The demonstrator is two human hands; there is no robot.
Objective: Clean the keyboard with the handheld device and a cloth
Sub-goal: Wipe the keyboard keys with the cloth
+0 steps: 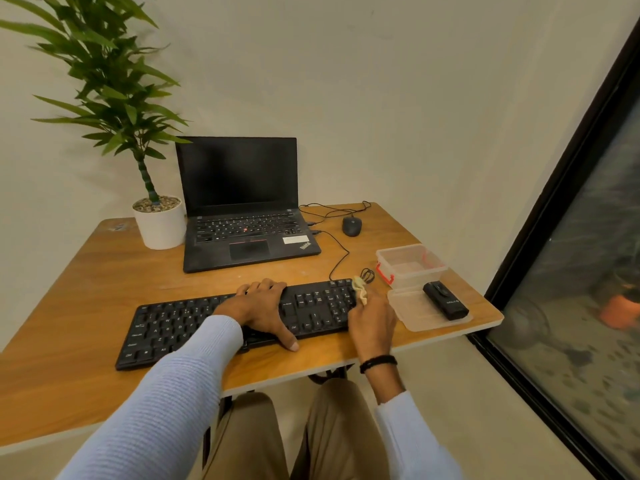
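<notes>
Left sleeve (166, 393): pale blue ribbed knit, nearest the camera, reaching forward over the near edge of the desk (86, 278).
Right sleeve (412, 434): same knit, pushed back from the wrist, which wears a black band (378, 362).
Trousers (332, 427): tan, knees below the desk edge.
Left hand (259, 311): laid across the middle of the keyboard (166, 330); its fingers (263, 287) bend over the far edge and the thumb lies at the near edge, so the hand spans and holds the keyboard.
Right hand (372, 323): at the keyboard's right end, fingers pinched together on the cloth (360, 289).
Cloth: small, pale yellow, crumpled, touching the far right corner of the keyboard by the number pad.
Keyboard: black, full-size, lying slantwise near the desk's front edge, its cable running back towards the laptop (242, 209).
Handheld device (445, 301): black, oblong, lying untouched on a clear lid (408, 317) just right of the right hand.
Container (410, 265): clear plastic with red clasps, just behind the lid.
Laptop: open, screen dark, behind the keyboard.
Mouse (352, 226): black, wired, right of the laptop.
Potted plant (161, 223): white pot, left of the laptop.
</notes>
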